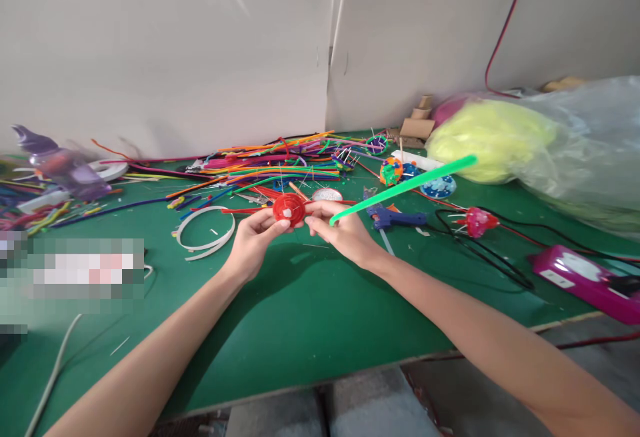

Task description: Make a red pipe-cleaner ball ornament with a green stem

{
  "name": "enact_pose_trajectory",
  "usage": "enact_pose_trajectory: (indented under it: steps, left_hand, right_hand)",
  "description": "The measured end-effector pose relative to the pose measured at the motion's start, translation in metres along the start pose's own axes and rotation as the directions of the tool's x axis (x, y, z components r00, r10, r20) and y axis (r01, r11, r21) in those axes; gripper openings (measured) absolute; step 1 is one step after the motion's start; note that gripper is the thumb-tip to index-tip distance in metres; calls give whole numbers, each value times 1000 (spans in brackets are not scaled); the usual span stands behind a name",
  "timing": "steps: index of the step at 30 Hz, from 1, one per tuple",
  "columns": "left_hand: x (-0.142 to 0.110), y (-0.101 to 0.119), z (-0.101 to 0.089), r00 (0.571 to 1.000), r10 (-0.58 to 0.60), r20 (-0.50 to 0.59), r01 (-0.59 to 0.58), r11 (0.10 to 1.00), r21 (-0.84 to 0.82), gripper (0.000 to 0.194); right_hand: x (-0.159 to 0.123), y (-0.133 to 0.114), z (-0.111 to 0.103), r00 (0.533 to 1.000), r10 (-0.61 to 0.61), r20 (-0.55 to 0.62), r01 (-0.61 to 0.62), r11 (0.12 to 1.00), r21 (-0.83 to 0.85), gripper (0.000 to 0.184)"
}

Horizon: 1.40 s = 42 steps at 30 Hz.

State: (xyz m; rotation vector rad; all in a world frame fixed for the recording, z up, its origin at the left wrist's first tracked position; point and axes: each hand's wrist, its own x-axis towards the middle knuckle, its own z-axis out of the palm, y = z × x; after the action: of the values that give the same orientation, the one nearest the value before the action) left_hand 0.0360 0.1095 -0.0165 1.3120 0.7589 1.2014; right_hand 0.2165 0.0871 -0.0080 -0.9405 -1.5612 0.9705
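Note:
My left hand (254,240) pinches the edge of a round red coil of pipe cleaner (295,205) with a small whitish spot on its face. Red strands stick out on both sides of the coil. At the coil's other edge, my right hand (345,232) is closed, and a bright green pipe cleaner (410,185) extends from it up to the right. Whether the right fingertips also grip the coil is hard to tell. Behind the hands lies a small round dish of white bits (327,194). A blue glue gun (397,217) rests right of my right hand.
Bundles of coloured pipe cleaners (280,160) lie along the back panel. A white strip loop (181,240) sits at left, near a purple bottle (63,164). To the right are decorated pieces (391,172), a plastic bag (580,150), a magenta power strip (583,277) and black cables (493,267).

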Motion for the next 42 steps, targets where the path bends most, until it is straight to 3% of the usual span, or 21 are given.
enact_pose_trajectory:
  steps: [6,10,16,22,36,42]
  left_hand:
    - [0,0,2,1000,5,-22,-5,1000,-30,22]
    - [1,1,3,999,8,-43,-9,1000,-24,21]
    - [-1,-1,4,999,-29,22,29,999,-24,20]
    - [-3,0,5,998,-41,51,42,999,-25,18]
    - [-3,1,6,996,-52,69,54,998,-33,22]
    - [-4,5,7,989,-81,123,95,989,-114,28]
  right_hand:
    - [-2,-2,3,996,-36,-76,26,991,-131,16]
    - [-3,1,5,995,-98,-33,90,976,-199,21]
    - [-3,7,6,991,-126,-41,110,955,-276,27]
    - [-5,6,6,992,-99,-76,73,953,-295,17]
    - [-7,3,8,988,-115,-99,75,939,-336,12]
    - [-5,4,5,987,-114,-116,71,945,-318,15]
